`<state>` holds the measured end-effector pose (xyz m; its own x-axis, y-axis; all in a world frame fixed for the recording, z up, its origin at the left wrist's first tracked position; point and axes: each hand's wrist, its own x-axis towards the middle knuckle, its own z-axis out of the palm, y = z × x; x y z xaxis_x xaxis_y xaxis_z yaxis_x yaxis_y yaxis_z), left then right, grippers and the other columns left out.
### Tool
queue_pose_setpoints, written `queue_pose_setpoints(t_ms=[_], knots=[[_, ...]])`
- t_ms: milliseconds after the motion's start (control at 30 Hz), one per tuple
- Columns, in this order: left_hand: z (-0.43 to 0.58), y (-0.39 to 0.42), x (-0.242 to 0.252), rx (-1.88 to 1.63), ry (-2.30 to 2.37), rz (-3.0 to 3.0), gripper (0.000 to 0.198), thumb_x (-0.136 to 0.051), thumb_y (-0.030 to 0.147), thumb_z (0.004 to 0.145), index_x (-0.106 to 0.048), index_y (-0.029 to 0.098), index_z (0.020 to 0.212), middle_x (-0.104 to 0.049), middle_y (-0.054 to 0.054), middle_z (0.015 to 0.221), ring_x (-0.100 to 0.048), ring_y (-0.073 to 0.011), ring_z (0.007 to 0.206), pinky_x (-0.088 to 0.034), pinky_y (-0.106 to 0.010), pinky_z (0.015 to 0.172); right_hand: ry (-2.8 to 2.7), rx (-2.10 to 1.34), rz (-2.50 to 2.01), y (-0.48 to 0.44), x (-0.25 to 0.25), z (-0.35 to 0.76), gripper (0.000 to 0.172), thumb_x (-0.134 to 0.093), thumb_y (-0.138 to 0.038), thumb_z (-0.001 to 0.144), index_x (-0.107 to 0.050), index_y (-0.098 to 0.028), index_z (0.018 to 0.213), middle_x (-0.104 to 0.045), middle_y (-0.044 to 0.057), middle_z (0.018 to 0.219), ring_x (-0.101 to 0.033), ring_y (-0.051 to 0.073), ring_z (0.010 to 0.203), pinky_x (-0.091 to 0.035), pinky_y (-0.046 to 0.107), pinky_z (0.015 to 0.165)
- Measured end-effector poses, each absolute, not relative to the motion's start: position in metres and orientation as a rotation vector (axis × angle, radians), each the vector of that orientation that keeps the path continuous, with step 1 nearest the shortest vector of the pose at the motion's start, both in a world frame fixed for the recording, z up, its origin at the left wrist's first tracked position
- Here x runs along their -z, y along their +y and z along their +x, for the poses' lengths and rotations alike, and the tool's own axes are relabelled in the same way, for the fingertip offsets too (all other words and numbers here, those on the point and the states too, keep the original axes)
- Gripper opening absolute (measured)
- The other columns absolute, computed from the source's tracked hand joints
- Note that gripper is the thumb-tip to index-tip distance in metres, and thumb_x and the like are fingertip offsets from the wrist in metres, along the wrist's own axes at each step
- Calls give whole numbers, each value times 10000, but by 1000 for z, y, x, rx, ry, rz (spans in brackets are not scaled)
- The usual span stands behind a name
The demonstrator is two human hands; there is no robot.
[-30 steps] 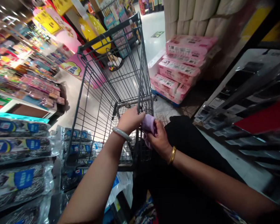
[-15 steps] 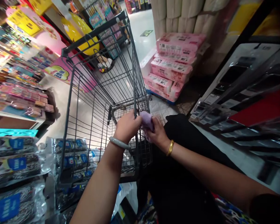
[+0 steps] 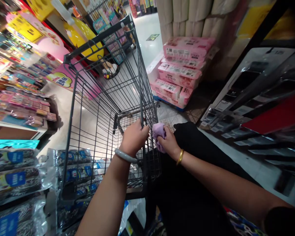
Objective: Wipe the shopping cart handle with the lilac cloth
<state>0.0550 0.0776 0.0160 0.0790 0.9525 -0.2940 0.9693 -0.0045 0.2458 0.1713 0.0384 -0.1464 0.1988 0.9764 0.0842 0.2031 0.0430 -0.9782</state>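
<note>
A dark wire shopping cart (image 3: pixel 105 88) stands in front of me, tilted in view, its basket showing no goods inside. My left hand (image 3: pixel 135 136), with a pale bangle at the wrist, is closed around the cart's right-hand top rail. Just right of that rail, my right hand (image 3: pixel 167 141) holds a bunched lilac cloth (image 3: pixel 159 132) between thumb and fingers. A gold bracelet circles the right wrist. The cloth is slightly apart from the rail. Part of its lower end is hidden by the right hand.
Pink tissue packs (image 3: pixel 179 75) are stacked on a blue pallet right of the cart. Packaged goods hang on a rack (image 3: pixel 255 88) at right. Bagged goods (image 3: pixel 13 180) with blue labels lie at lower left, beyond them a snack display (image 3: pixel 22 105).
My right hand has drawn the lilac cloth slightly right and down, away from the rail and my left hand. The left hand keeps its grip on the rail.
</note>
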Motion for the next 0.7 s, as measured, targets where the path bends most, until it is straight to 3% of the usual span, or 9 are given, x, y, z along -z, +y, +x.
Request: queue_pose_setpoints(t_ms=[200,367,533,700], knots=[[55,78,-15,-6,1857,2031,309,-401,284,870,-649,195,1032,-739,-85,920,-681,-255,852,-480,-358,726,-1376,-683,-1107,40,129,176,444,-629,-231,804,-526,-227,1236,-580,116,1235,-552,275,1182,-477,456,1042],[53,77,-14,-4,1866,1952,319,-418,275,867,-631,198,1091,-746,-73,908,-694,-234,808,-497,-337,702,-1268,-841,-1350,40,143,174,387,-607,-208,755,-569,-210,1141,-625,86,1055,-609,266,1000,-534,470,934],[54,77,-15,-22,1862,2064,312,-407,317,895,-659,195,1034,-745,-96,997,-690,-269,925,-500,-358,760,-1302,-683,-1110,45,116,174,525,-678,-292,813,-480,-237,1296,-620,111,1239,-616,262,1131,-522,420,982],[53,77,-14,-17,1878,1970,385,-416,286,883,-632,200,1190,-758,-73,936,-704,-242,854,-505,-336,728,-1177,-897,-1335,54,128,179,573,-717,-310,754,-480,-231,1269,-694,66,1053,-688,237,871,-579,383,791]])
